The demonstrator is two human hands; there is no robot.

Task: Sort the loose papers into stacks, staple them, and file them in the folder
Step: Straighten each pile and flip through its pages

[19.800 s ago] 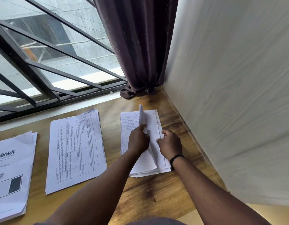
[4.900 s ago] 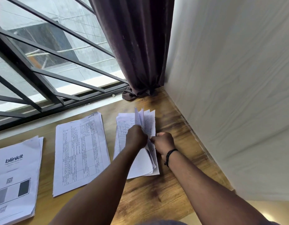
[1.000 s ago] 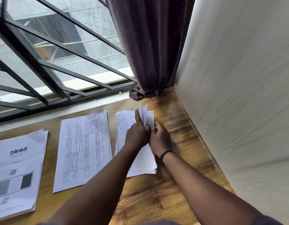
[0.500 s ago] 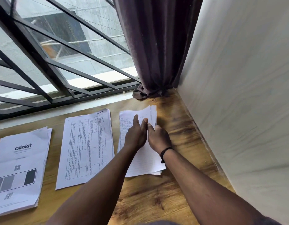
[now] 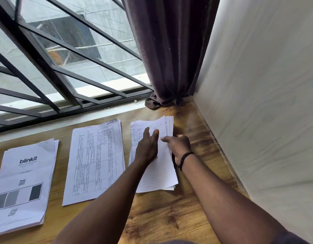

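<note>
We see both forearms reaching in over the wooden worktop. Three paper piles lie in a row on it: the blinkit stack at left, the table-printed stack in the middle, the handwritten stack at right, each apart from the next. Nothing blocks the two left piles; our forearms and hands cover part of the right pile. The left hand lies flat on the handwritten stack, fingers straight and together, pressing the top sheet. The right hand, black wristband on its wrist, sits at that pile's right edge, forefinger pointing left onto the sheet; the other fingers look curled, and we cannot tell if they pinch any paper. Beyond, a dark curtain bunches in the corner between the barred window and the pale wall.
</note>
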